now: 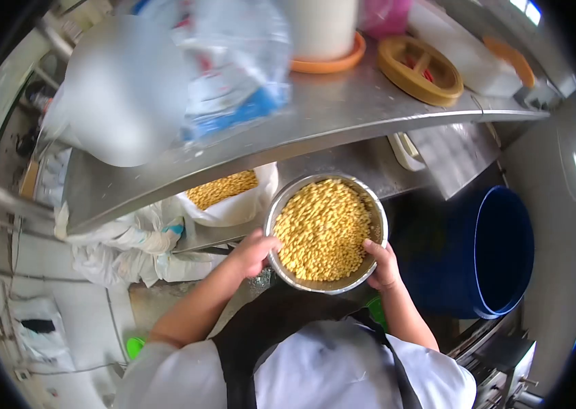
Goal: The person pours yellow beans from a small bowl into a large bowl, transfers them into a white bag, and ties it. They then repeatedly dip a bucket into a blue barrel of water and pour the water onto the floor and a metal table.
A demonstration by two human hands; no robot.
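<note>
A round metal bowl (375, 217) heaped with pale yellow beans (322, 228) is held in front of my chest, below the edge of a steel shelf. My left hand (252, 251) grips the bowl's left rim, thumb on the edge. My right hand (384, 262) grips the right rim, thumb over the edge beside the beans. Just behind the bowl, an open white sack (230, 204) holds more of the same yellow beans (223, 189) on the lower shelf.
A steel shelf (342, 112) overhangs the sack; on it stand a plastic bag (233, 61), a white bucket on an orange lid (325, 41), and a yellow round lid (421, 68). A big blue barrel (499, 252) stands at the right. Crumpled white sacks (131, 249) lie at left.
</note>
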